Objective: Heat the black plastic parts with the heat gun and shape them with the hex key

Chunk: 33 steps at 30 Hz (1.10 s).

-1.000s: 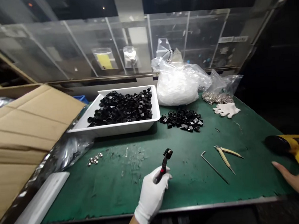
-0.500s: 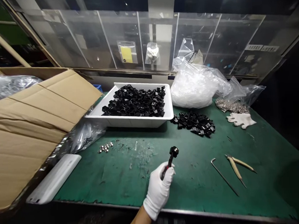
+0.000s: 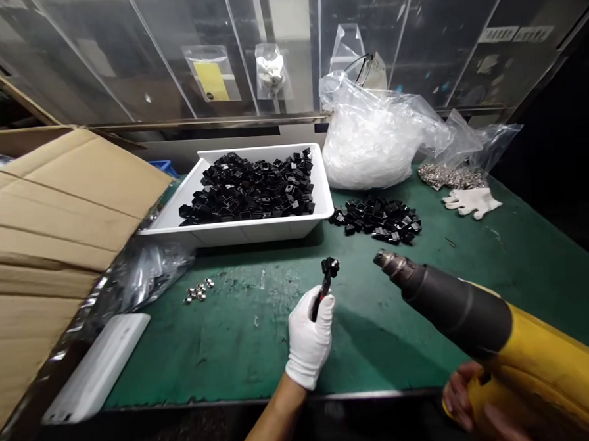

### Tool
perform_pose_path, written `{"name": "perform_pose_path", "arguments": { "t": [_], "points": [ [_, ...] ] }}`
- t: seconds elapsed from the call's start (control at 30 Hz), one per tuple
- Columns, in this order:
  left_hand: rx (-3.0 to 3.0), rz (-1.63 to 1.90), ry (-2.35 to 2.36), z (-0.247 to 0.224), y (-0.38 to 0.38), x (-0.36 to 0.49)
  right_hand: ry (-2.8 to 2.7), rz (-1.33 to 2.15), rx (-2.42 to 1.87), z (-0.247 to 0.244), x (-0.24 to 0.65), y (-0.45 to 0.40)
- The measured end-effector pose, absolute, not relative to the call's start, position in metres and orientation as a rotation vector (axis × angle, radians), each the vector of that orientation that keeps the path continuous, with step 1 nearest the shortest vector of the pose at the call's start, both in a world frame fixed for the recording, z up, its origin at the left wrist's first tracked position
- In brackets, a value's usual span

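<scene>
In a white glove, my left hand point(image 3: 310, 331) is closed round a dark tool with a bit of red point(image 3: 322, 297). A small black part with a shiny metal piece point(image 3: 330, 266) is at the tool's upper end. At the lower right my bare right hand point(image 3: 464, 396) grips the handle of a yellow heat gun point(image 3: 543, 359). The gun's dark nozzle point(image 3: 400, 271) points up and left, to the right of the black part, and does not touch it. Much of my right hand is hidden by the gun.
A white tray point(image 3: 236, 233) of black parts stands behind my left hand, with a black pile point(image 3: 381, 219) beside it. Metal pieces point(image 3: 198, 291), a cardboard box point(image 3: 66, 193), a white bar point(image 3: 97, 369), plastic bags point(image 3: 374, 137) and a loose glove point(image 3: 471, 201) surround the green tabletop point(image 3: 232, 355).
My right hand and the yellow heat gun have come into view at the lower right, covering the place of the pliers and hex key. The camera view has shifted; my left hand keeps its hold.
</scene>
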<state>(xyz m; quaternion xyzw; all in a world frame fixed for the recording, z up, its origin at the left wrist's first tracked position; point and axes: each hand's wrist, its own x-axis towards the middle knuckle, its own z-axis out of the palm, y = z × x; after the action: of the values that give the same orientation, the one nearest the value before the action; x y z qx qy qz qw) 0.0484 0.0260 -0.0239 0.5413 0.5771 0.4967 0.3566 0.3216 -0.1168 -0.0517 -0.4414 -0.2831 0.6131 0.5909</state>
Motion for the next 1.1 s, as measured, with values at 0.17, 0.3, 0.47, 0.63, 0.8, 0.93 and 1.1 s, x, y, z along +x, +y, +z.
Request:
{"name": "perform_pose_path", "arguments": {
  "t": [0.17,0.3,0.47,0.63,0.8,0.93,1.1],
  "points": [
    [1.358,1.325,1.551,-0.023,0.031,0.049,-0.686,1.51,-1.012,-0.053,0.314,-0.103],
    [1.321,1.293,1.556,-0.022,0.032,0.048,-0.714,1.54,-1.053,-0.051,0.309,-0.098],
    [1.278,1.273,1.563,-0.024,0.032,0.048,-0.69,1.563,-1.09,-0.048,0.31,-0.098],
    [1.271,1.264,1.577,-0.028,0.031,0.048,-0.585,1.583,-1.077,-0.043,0.308,-0.095],
    [1.278,1.257,1.589,-0.031,0.03,0.047,-0.513,1.614,-0.994,-0.041,0.308,-0.092],
    [1.308,1.244,1.595,-0.031,0.03,0.047,-0.518,1.637,-0.971,-0.045,0.311,-0.092],
    [1.357,1.212,1.631,-0.027,0.03,0.048,-0.53,1.644,-0.98,-0.042,0.31,-0.09]
  ]
}}
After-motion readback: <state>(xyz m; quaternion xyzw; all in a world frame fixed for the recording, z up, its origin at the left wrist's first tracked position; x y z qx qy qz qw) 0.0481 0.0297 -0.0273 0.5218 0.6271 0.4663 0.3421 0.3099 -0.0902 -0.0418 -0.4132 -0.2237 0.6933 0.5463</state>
